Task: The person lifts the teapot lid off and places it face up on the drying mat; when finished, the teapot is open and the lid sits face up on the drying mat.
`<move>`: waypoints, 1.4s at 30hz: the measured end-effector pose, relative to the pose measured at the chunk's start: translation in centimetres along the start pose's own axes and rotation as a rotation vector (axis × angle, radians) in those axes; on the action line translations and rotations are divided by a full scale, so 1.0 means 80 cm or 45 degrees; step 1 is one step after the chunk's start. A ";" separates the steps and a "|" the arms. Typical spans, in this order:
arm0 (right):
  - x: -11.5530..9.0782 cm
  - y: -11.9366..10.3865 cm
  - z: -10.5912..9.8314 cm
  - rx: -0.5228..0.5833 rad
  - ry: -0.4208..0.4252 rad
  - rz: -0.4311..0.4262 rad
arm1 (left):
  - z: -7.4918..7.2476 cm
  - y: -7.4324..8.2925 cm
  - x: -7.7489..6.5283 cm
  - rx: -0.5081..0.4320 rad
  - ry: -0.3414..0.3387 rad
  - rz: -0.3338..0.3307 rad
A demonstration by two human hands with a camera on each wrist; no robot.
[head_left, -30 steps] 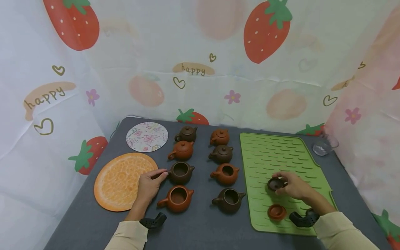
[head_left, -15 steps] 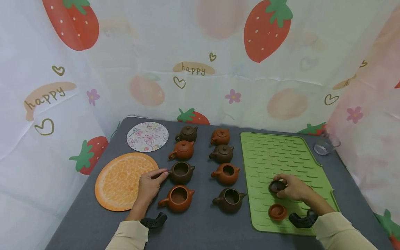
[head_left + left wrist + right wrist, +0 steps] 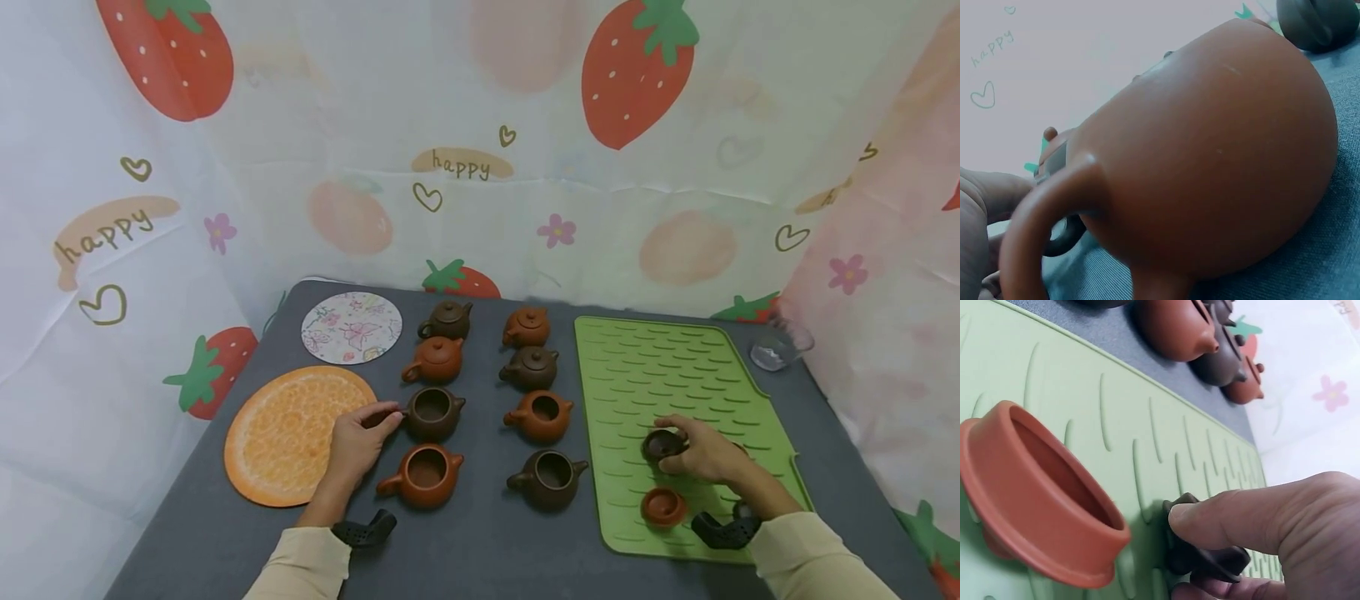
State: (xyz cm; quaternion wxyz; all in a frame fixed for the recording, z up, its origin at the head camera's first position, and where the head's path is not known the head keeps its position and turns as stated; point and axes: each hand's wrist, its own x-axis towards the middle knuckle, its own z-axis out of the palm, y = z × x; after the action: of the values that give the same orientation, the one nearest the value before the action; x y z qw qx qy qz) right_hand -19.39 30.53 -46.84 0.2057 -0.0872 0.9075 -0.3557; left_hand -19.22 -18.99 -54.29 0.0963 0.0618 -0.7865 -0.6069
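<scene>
My left hand [image 3: 356, 446] pinches the handle of a dark brown teapot [image 3: 432, 432], which stands lidless on the table. Over the green mat, my right hand [image 3: 701, 452] holds a dark teapot lid [image 3: 662, 448] between thumb and fingers, and the lid's hollow side faces up. In the right wrist view the thumb presses on this dark lid [image 3: 1207, 559]. A reddish-brown lid [image 3: 663, 508] lies upturned on the mat, nearer to me. Beside the left wrist stands an open reddish teapot [image 3: 427, 498], filling most of the left wrist view.
Two columns of teapots occupy the middle; the far ones, such as the orange teapot [image 3: 438, 360], wear lids. A green mat [image 3: 645, 358] covers the right side. To the left lie an orange-slice placemat [image 3: 277, 433] and a floral round mat [image 3: 352, 327]. A glass pitcher [image 3: 776, 350] stands back right.
The right hand and its dark lid have come slightly nearer to the reddish lid. The left hand keeps its grip on the teapot handle.
</scene>
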 end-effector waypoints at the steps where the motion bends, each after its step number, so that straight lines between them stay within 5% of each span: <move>1: 0.000 -0.001 -0.001 0.000 -0.001 -0.009 | 0.000 0.001 0.001 -0.001 0.001 0.006; 11: 0.000 -0.007 -0.017 -0.013 0.096 -0.077 | -0.003 0.040 0.015 -0.019 0.018 0.101; 21: 0.000 -0.042 -0.034 0.045 0.302 -0.198 | 0.006 0.131 0.016 -0.064 -0.047 0.345; 28: 0.022 -0.075 -0.039 0.074 0.410 -0.256 | 0.053 0.128 0.053 -0.096 -0.123 0.416; 34: 0.044 -0.092 -0.035 0.138 0.419 -0.308 | 0.091 0.136 0.065 -0.087 -0.155 0.459; 42: 0.078 -0.106 -0.027 0.224 0.410 -0.333 | 0.126 0.131 0.079 -0.093 -0.227 0.343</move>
State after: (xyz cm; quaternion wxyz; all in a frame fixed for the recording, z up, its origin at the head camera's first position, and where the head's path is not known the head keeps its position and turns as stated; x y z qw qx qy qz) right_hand -25.83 23.75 -41.54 0.0172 -0.1282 0.8751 -0.4664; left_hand -27.47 -8.16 -46.17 0.1088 -0.1017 -0.7706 -0.6197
